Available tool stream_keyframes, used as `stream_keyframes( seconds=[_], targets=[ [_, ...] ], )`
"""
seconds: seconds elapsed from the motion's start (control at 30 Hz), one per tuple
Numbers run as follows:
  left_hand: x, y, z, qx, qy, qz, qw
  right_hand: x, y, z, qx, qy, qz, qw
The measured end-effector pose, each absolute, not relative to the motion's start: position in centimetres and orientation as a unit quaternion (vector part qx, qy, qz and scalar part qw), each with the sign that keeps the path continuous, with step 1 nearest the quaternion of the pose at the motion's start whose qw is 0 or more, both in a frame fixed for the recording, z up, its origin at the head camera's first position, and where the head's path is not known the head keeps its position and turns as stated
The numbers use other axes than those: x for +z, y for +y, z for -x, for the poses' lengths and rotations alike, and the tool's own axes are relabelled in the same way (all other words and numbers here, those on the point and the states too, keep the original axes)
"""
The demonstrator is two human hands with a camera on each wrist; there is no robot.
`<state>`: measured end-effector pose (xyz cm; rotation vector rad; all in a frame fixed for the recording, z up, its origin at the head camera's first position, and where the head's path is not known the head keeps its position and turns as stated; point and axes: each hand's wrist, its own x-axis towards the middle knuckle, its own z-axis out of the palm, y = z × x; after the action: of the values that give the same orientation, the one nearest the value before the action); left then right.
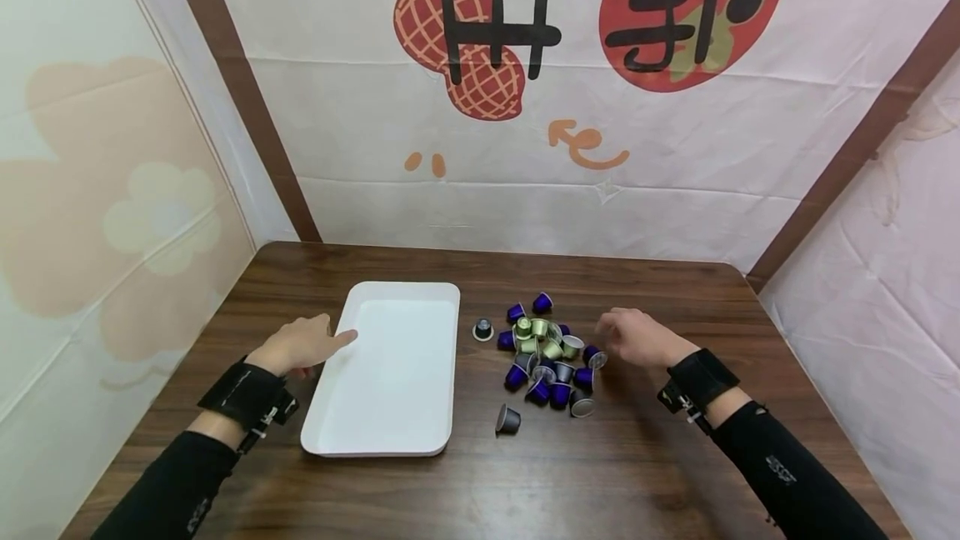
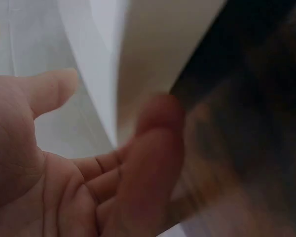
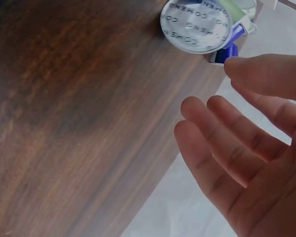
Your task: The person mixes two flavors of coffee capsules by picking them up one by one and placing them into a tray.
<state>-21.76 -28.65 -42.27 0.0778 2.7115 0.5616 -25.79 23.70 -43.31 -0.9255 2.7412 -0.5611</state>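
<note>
A white rectangular tray (image 1: 390,373) lies left of the middle on the wooden table. At its left side is my left hand (image 1: 307,344), the thumb reaching over the rim and the other fingers outside the wall. The left wrist view shows these fingers (image 2: 153,163) loosely bent close by the tray's side, the thumb apart; contact is unclear. To the right of a pile of coffee capsules (image 1: 551,348), blue, green and grey, is my right hand (image 1: 637,338). In the right wrist view its fingers (image 3: 227,148) are relaxed and hold nothing, close to a capsule's printed foil lid (image 3: 196,24).
One grey capsule (image 1: 507,419) lies on its side in front of the pile. Another capsule (image 1: 483,329) stands between tray and pile. The table (image 1: 525,490) ends at a printed cloth backdrop (image 1: 675,207), with cloth on both sides.
</note>
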Motion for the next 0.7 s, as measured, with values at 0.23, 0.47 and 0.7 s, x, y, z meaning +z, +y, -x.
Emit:
stream_keyframes(
  seconds=[0.23,0.47,0.7],
  targets=[
    [-44.0,-29.0,20.9,0.231,0.954,-0.052,0.185,-44.2,23.1,25.2,-0.184,0.920,0.325,0.122],
    [-45.3,-29.2,20.5,0.291,0.935,-0.042,0.199,-44.9,23.0,25.0,-0.189,0.917,0.326,0.131],
    [-45.9,-28.8,20.3,0.322,0.926,-0.044,0.194,-44.9,22.8,25.2,-0.189,0.920,0.316,0.135]
  ],
)
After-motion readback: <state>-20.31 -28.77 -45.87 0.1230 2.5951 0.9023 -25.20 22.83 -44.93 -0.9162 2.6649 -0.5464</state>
